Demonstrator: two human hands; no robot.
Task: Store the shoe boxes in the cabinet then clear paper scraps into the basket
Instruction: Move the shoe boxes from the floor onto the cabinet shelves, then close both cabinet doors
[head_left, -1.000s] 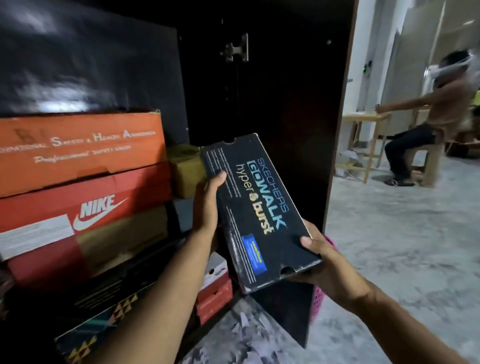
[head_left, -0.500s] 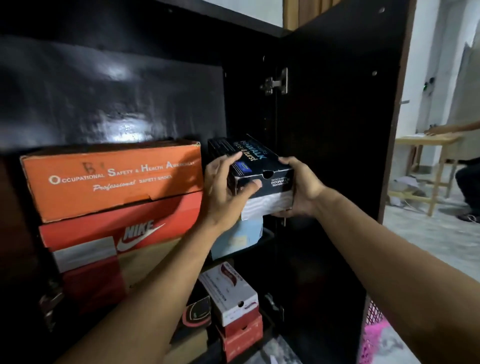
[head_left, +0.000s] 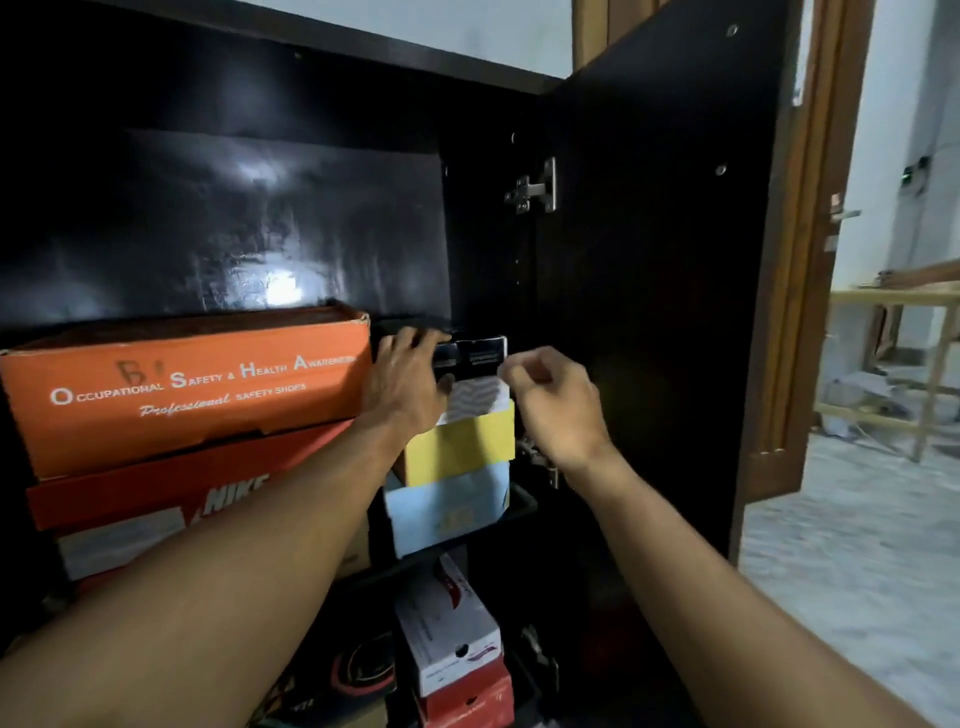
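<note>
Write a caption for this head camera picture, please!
Left hand pushes black shoe box onto yellow box.

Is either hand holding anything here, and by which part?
The left hand rests on the black shoe box at its front left corner. The right hand is loosely curled, off it, holding nothing.

Left hand (head_left: 408, 382) flat, fingers spread; right hand (head_left: 553, 400) loosely curled

"occupational safety & health awareness" on orange box (head_left: 187, 384), "nike" on red box (head_left: 156, 499)
</note>
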